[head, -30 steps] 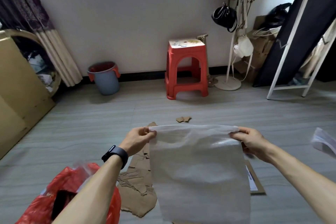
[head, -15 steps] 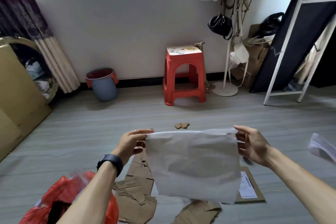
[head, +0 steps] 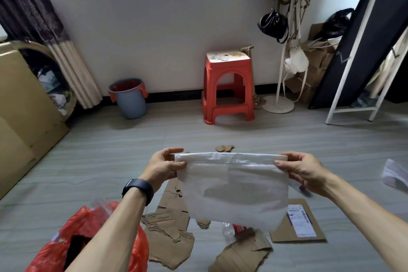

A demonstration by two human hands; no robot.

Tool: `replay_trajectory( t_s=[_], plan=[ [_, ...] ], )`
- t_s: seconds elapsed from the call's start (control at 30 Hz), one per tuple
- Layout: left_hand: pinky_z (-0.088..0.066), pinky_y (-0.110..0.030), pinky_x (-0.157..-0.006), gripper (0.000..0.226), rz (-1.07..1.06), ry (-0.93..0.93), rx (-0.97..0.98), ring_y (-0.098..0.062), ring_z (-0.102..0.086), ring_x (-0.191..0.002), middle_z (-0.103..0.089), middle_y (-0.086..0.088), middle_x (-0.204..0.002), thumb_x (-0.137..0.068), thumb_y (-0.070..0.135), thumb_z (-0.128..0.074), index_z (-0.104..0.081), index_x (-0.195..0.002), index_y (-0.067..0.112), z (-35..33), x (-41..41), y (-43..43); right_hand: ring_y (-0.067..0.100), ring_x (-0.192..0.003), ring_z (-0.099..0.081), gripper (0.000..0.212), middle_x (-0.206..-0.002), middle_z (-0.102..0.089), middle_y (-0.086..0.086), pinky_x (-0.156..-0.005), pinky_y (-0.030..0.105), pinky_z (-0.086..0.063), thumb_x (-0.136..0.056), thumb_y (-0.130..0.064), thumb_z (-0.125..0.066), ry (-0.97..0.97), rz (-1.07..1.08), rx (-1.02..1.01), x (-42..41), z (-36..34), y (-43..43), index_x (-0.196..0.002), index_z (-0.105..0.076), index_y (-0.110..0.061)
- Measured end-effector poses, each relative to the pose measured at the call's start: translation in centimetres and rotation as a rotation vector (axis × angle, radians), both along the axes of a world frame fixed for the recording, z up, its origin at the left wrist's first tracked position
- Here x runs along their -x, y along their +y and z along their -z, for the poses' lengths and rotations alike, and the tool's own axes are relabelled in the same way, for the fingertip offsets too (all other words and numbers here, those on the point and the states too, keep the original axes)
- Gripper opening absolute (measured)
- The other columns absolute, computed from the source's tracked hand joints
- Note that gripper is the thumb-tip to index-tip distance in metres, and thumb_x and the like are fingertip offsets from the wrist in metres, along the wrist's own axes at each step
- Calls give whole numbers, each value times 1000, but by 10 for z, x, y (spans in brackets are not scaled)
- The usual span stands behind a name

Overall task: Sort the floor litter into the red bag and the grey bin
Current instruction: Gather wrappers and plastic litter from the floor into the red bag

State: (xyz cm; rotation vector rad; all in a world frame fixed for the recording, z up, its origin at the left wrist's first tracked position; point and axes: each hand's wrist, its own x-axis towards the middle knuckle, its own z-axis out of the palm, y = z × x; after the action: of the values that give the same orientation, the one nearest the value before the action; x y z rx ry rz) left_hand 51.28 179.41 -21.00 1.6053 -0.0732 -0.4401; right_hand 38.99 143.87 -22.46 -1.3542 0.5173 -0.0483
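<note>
A white woven plastic sheet (head: 234, 185) hangs in front of me, its top edge folded over. My left hand (head: 164, 166) pinches its left top corner and my right hand (head: 303, 169) pinches the right one. The red bag (head: 72, 240) lies open on the floor at the lower left, partly behind my left forearm. The grey bin (head: 130, 99) with a red liner stands against the far wall at the left. Torn cardboard pieces (head: 170, 234) and a clear plastic bottle (head: 234, 228) lie on the floor under the sheet.
A flat cardboard mailer with a label (head: 302, 223) lies at the right. Small cardboard scraps (head: 224, 148) sit further off. A red stool (head: 228, 86), a coat stand (head: 279, 104), a white rack (head: 353, 108) and a large cardboard box (head: 22, 106) line the room. White paper (head: 395, 174) lies far right.
The sheet has been folded shorter, so its lower edge hangs higher and the bottle and cardboard beneath show. Both hands stay at its top corners; the view tilted up slightly.
</note>
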Motion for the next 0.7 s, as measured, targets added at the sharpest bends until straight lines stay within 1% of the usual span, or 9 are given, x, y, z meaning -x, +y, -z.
replay_trajectory(
  t_s=[0.07, 0.13, 0.23, 0.33, 0.4, 0.47, 0.53, 0.6, 0.7],
  plan=[
    [-58, -27, -64, 21, 14, -1, -31, -20, -68, -74, -72, -8, -83, -83, -11, -66, -71, -91, 7, 1, 1, 1, 17, -67, -72, 30, -94, -72, 17, -54, 24, -57, -80, 3, -71, -24, -4, 34, 1, -1, 2, -108, -64, 8],
    [-55, -23, -56, 23, -46, 1, -19, -16, -63, -62, -68, -6, -72, -86, -11, -61, -68, -75, 8, 3, -1, 1, 18, -59, -66, 33, -89, -69, 19, -48, 24, -53, -75, -12, -77, -28, -4, 94, 1, -2, 4, -104, -68, 1],
    [-47, -23, -50, 27, -95, 34, 1, -12, -51, -45, -59, -1, -62, -89, 0, -66, -62, -68, 17, 7, -2, 4, 15, -53, -47, 35, -79, -57, 16, -42, 22, -42, -73, -28, -80, -6, -9, 176, -2, -1, 4, -101, -70, -10],
    [-40, -23, -51, 26, -39, 37, -95, -14, -47, -45, -55, -2, -63, -88, 5, -67, -64, -67, 20, 11, -2, 10, 19, -58, -49, 34, -80, -58, 17, -45, 24, -44, -77, -31, -78, -8, -41, 154, -1, 0, 4, -102, -70, -10],
    [-41, -21, -50, 26, -30, 50, -111, -15, -50, -50, -61, -3, -68, -88, 2, -62, -69, -70, 19, 10, -2, 12, 21, -59, -52, 33, -81, -59, 19, -46, 25, -47, -78, -28, -78, -25, -63, 139, 0, 0, 4, -103, -70, -8],
    [-43, -22, -53, 23, -42, 94, -76, -17, -53, -59, -67, -3, -78, -86, 5, -57, -75, -78, 17, 6, -1, 14, 23, -65, -64, 33, -86, -69, 20, -52, 27, -55, -77, -21, -77, -59, -58, 86, -1, 0, 6, -105, -68, -5],
    [-43, -25, -58, 19, -30, 163, -29, -18, -54, -64, -69, -2, -86, -79, 18, -60, -77, -86, 15, 4, 0, 16, 22, -69, -70, 27, -90, -73, 18, -59, 27, -59, -79, -12, -73, -87, -44, 9, -4, 0, 8, -105, -68, -4],
    [-44, -26, -62, 28, -16, 193, -25, -18, -56, -67, -69, 0, -87, -71, 35, -69, -76, -89, 14, 4, -1, 18, 19, -65, -70, 15, -86, -72, 15, -59, 25, -59, -87, -2, -66, -73, -39, -33, -5, 0, 8, -102, -68, -6],
    [-50, -29, -67, 39, -64, 160, -101, -21, -62, -70, -67, 0, -77, -79, 51, -73, -70, -82, 12, 7, -3, 18, 19, -64, -69, 17, -86, -71, 14, -57, 24, -59, -91, 3, -60, -17, -58, -22, -5, 2, 7, -100, -69, -8]
  ],
)
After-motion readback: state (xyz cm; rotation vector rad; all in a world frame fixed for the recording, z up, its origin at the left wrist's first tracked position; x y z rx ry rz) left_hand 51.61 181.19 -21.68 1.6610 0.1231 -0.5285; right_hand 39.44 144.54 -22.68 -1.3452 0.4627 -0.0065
